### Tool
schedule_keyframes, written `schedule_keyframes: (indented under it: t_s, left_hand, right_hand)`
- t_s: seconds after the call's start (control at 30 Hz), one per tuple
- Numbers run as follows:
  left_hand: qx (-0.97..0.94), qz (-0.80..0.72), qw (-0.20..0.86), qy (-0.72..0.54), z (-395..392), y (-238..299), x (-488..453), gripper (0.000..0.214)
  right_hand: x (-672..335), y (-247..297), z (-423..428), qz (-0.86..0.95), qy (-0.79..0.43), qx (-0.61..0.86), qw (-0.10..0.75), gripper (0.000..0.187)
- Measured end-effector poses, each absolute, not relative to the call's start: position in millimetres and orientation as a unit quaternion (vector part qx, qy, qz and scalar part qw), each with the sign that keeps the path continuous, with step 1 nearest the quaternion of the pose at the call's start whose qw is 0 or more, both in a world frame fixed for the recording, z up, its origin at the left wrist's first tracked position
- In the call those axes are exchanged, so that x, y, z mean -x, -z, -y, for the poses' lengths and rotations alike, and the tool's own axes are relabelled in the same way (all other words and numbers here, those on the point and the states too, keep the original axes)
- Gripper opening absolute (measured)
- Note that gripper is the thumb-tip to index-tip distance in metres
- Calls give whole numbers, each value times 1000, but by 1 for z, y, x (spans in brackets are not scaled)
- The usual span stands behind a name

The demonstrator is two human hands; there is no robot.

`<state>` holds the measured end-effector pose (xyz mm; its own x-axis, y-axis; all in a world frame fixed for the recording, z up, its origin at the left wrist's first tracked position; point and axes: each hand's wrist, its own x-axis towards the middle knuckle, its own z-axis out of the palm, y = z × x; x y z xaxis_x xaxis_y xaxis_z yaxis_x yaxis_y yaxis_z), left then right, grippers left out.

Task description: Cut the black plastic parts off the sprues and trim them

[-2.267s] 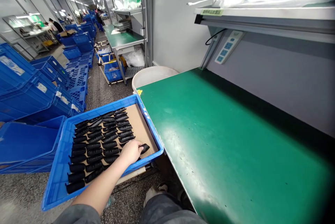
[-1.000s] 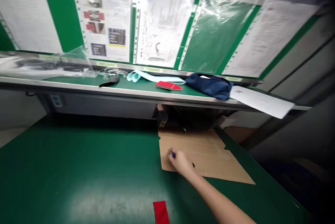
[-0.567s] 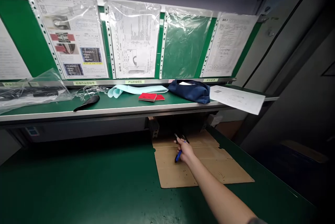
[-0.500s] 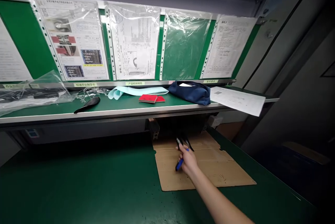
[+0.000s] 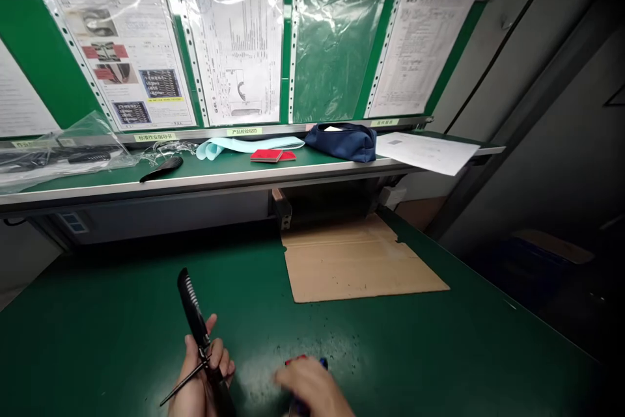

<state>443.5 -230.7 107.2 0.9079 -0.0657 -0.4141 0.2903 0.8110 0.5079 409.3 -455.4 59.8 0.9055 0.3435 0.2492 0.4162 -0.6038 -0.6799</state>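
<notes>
My left hand is closed around a long black ribbed plastic part that stands up from my fist over the green table; a thin black strand sticks out to the lower left of it. My right hand, blurred by motion, is closed on a blue-handled tool with a bit of red showing beside it. Both hands are low at the near edge of the table, close together.
A flat cardboard sheet lies at the back right of the table. The shelf above carries a dark blue pouch, red pads, a black part, plastic bags and a paper sheet. Sleeved documents hang behind.
My right hand took the blue-handled tool off the cardboard and drew back to the near table edge. My left hand has come into view with a black part from the blue bin.
</notes>
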Motion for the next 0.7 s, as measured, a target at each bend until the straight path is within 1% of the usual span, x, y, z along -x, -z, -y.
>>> schedule_keyframes:
  t_s: [0.03,0.1,0.2,0.27,0.37,0.4,0.47,0.53,0.6,0.7]
  left_hand:
    - [-283,-181,936,106,223,-108,-441,46]
    - [-284,-155,934,152,205,-103,-435,43]
    - [-273,-114,922,248,180,-86,-422,46]
    - [-251,-111,915,296,168,-76,-412,49]
    - [-226,-134,905,334,161,-70,-398,51]
    - [-221,-142,901,346,162,-70,-394,52]
    - [-214,-150,892,370,164,-73,-388,55]
    - [-213,-156,885,385,169,-77,-385,54]
    - [-226,-164,879,386,174,-83,-383,48]
    - [-262,-178,870,379,182,-90,-382,39]
  right_hand:
    - [-415,-64,464,194,19,916,352,42]
    - [-425,-70,485,104,-21,951,291,43]
    - [-429,-70,506,62,-43,960,268,48]
    - [-424,-68,508,91,-64,959,260,52]
    - [-415,-67,501,167,-119,952,228,62]
    - [-413,-67,498,190,-130,949,217,63]
    - [-413,-68,495,216,-135,946,201,59]
    - [-414,-69,492,232,-131,943,198,52]
    - [-413,-75,486,235,-127,939,217,44]
    - [-405,-93,464,230,-101,918,307,39]
